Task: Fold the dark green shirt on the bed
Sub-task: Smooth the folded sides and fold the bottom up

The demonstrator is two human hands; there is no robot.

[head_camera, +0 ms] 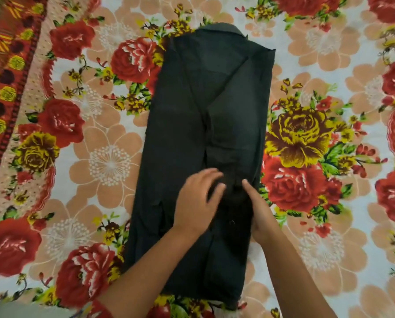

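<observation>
I am looking down through the head camera at the dark green shirt (201, 134), which is lying flat on the bed (329, 53) as a long narrow panel, both sides already turned inward so the edges are meeting along a seam-like line down the middle. The collar (221, 28) is pointing away from me at the far end; the hem is sitting nearest me.

No containers are showing anywhere in view.

My left hand (196, 203) is resting palm-down on the lower-middle part of the shirt, fingers spread and slightly blurred. My right hand (258, 212) is lying along the right side of the same area, thumb pointing up the cloth; its fingers are hidden under or behind a dark fold, so I cannot tell whether this grip is pinching fabric or only pressing. The left grip is apart, holding nothing.

A small dark button (232, 222) is showing between the two hands.

The bed is wearing a floral bedsheet (88, 157) with red and yellow roses and peach blossoms on a pale ground. A red patterned border (6, 72) is running along the left edge.
</observation>
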